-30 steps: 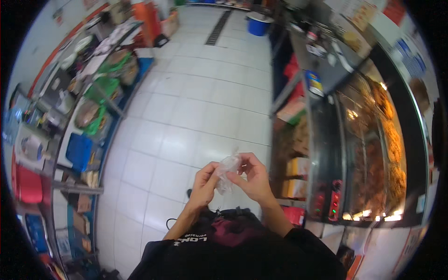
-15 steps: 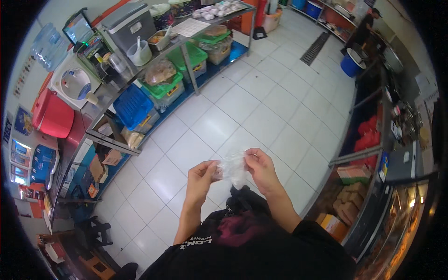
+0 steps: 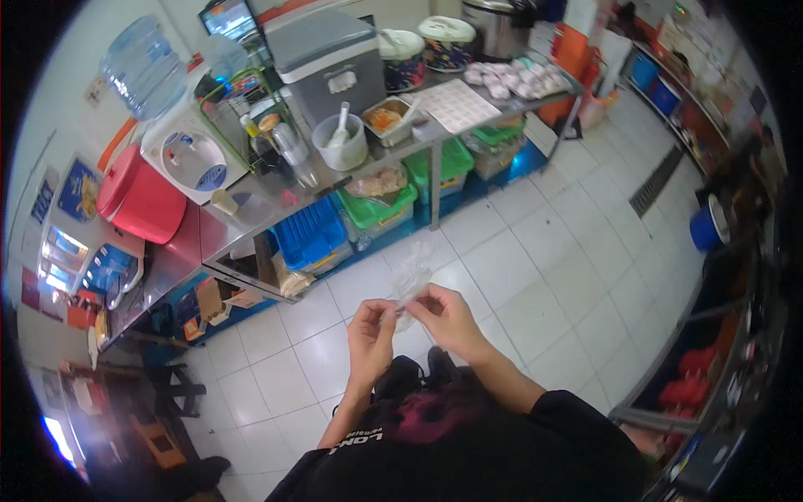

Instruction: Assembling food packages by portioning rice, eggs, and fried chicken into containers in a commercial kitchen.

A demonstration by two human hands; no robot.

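Observation:
A thin clear plastic bag (image 3: 411,280) is pinched between both hands in front of my chest, over the white tiled floor. My left hand (image 3: 371,330) grips its lower left edge with thumb and fingers. My right hand (image 3: 442,315) holds the other edge, fingers curled. The bag stands up crumpled above the fingertips, and I cannot tell whether anything is inside it.
A steel worktable (image 3: 251,205) stands ahead with a white bucket (image 3: 340,144), food containers (image 3: 391,117), a grey box (image 3: 322,50) and a water dispenser (image 3: 180,142). Blue (image 3: 309,234) and green crates (image 3: 381,205) sit beneath it. A blue pail (image 3: 708,226) is at right.
The view has swung left, from the display counter toward the steel worktable. Both hands stay together on the plastic bag, which now stands taller above the fingers.

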